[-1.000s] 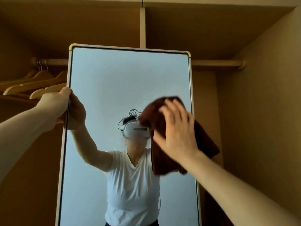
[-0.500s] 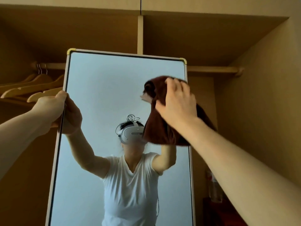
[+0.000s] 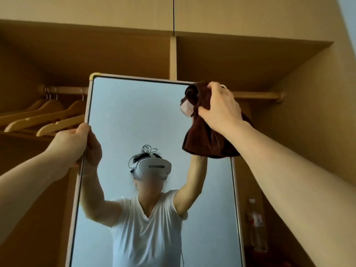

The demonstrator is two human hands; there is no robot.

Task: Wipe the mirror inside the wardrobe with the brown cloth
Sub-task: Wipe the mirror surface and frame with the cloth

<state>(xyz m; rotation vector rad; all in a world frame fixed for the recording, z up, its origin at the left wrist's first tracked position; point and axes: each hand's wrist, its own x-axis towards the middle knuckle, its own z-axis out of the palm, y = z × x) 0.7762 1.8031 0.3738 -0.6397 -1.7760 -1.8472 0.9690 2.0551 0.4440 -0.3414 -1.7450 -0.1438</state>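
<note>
A tall mirror (image 3: 134, 112) in a pale frame stands inside the wooden wardrobe and reflects a person in a white shirt. My right hand (image 3: 219, 106) grips the bunched brown cloth (image 3: 204, 139) against the glass at the mirror's top right corner, hiding that corner. The cloth hangs down below my wrist, with a pale label showing at its left. My left hand (image 3: 71, 139) grips the mirror's left frame edge about a third of the way down, thumb on the front.
Several wooden hangers (image 3: 48, 116) hang from the rail (image 3: 63, 90) at the left, close behind my left hand. The rail continues at the right (image 3: 258, 95). A plastic bottle (image 3: 256, 224) stands low at the right of the mirror. The wardrobe's side wall (image 3: 308, 112) rises at right.
My right hand has carried the cloth up the glass from mid-height to the top right corner. My left hand has kept its hold on the frame. The view has tilted upward.
</note>
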